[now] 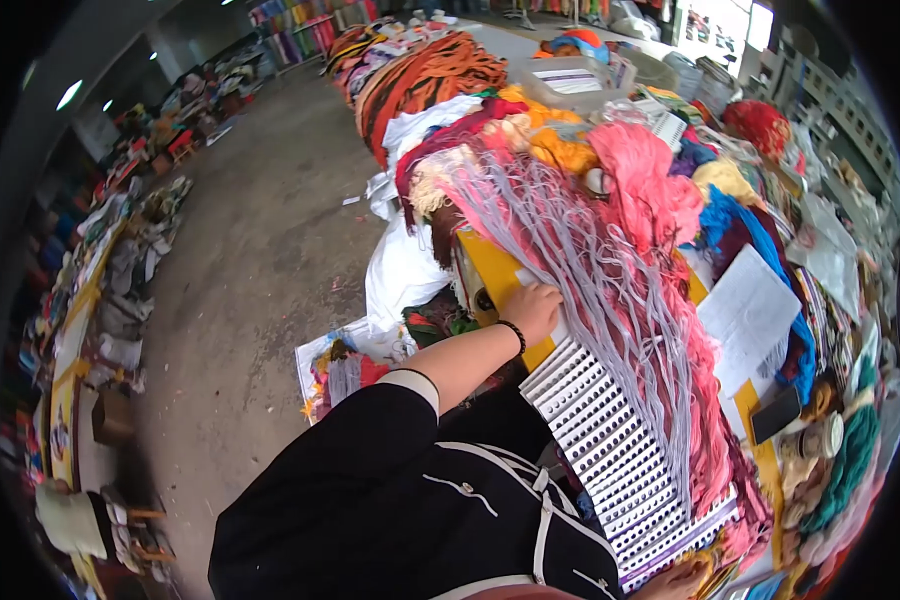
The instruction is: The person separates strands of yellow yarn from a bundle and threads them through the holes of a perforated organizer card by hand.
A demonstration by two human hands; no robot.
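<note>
My left hand [532,312], with a dark beaded bracelet at the wrist, has its fingers curled down at the table's yellow edge. It is beside the lavender yarn strands [595,300] and the top end of a row of white punched card strips [610,450]. What lies under its fingers is hidden. The lavender strands and pink yarn [650,190] stretch along the strips. At the bottom edge my right hand [678,580] shows only in part, by the lower end of the strips and some orange-yellow yarn; its fingers are unclear.
Heaped yarn, including an orange and black striped bundle [425,85], covers the table beyond. A white paper sheet [750,310], a dark phone-like object [776,415] and blue yarn [735,230] lie to the right. A white sack [402,270] hangs beside the concrete floor [250,240]. A person [75,520] is at lower left.
</note>
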